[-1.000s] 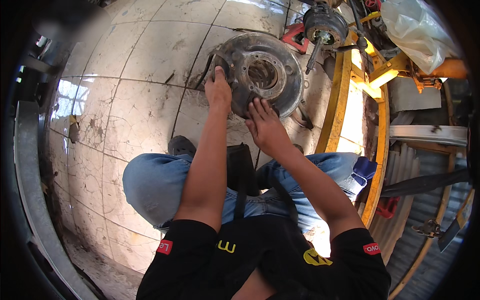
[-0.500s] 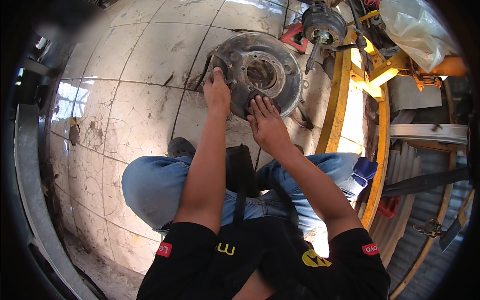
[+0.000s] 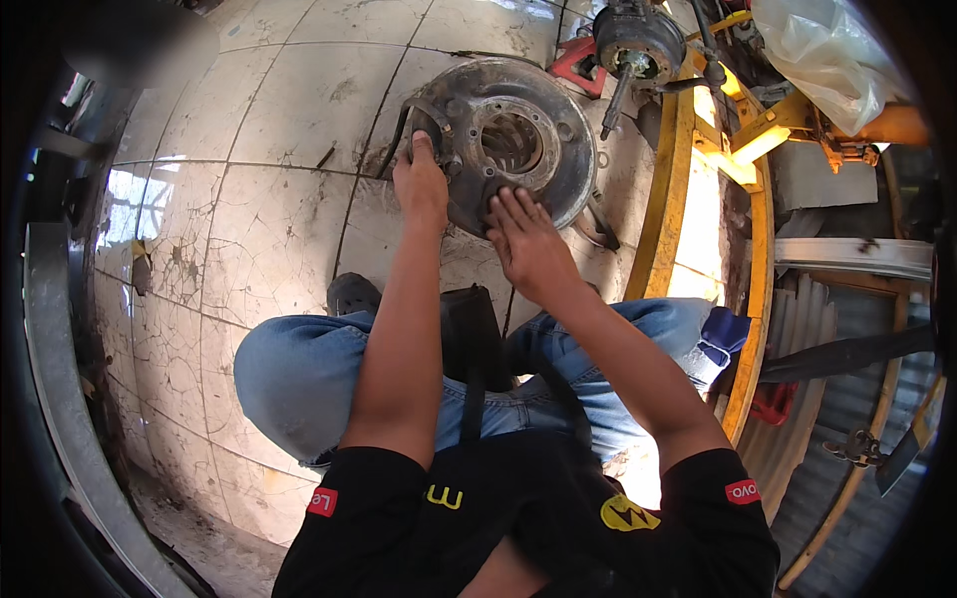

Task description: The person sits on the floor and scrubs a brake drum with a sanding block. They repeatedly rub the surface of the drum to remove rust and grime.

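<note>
A round, dark metal brake backing plate (image 3: 575,184) with a large central hole ringed by bolt holes is in front of me, above the tiled floor. My left hand (image 3: 421,187) grips its left edge, thumb on top; the fingers underneath are hidden. A curved black part (image 3: 401,128) juts out beside that hand. On the near face of the plate, my right hand (image 3: 524,231) presses with fingers close together and nearly flat. A dark flat pad, mostly covered, shows at the fingertips; I cannot tell its material.
A yellow metal frame (image 3: 666,214) stands along the right. Beyond the plate are a red stand (image 3: 578,70) and a dark hub assembly with a shaft (image 3: 638,50). Clear plastic sheeting (image 3: 832,60) hangs at upper right. A grey metal rail (image 3: 60,349) runs along the left.
My right hand has shifted slightly on the plate, and less of the dark pad shows around its fingers. The left grip stays the same. The whole view has shifted a little.
</note>
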{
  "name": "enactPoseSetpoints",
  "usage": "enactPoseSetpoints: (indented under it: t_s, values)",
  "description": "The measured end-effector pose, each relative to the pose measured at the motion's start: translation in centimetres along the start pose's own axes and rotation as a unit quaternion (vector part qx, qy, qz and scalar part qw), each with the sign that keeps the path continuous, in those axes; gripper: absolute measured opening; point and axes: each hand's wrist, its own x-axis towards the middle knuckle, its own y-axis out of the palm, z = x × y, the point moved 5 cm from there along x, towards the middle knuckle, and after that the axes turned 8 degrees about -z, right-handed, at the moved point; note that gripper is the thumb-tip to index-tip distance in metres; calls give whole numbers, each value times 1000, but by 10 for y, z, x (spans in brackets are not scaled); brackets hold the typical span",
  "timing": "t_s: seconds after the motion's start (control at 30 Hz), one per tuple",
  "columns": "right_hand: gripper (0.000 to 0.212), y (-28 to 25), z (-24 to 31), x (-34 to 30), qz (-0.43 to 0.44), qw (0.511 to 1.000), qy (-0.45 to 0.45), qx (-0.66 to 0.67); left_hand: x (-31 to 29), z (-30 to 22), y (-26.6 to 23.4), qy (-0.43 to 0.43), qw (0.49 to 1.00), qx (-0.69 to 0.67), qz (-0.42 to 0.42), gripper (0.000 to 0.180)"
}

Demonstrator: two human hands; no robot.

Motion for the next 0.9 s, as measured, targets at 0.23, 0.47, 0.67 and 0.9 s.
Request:
enactPoseSetpoints:
  t_s: [0.23,0.47,0.67,0.9]
  values:
    - [44,-18,4,-7,109,988,-44,100,1,-7,-2,-8,999,20,-29,66]
    - [45,-9,3,6,93,986,-64,122,6,-3,-2,3,1000,-19,-14,67]
    - [58,-6,8,6,82,989,-97,83,17,7,1,19,999,-42,0,68]
    - [76,-10,-7,-11,125,991,-53,2,15,10,-1,6,999,-49,12,68]
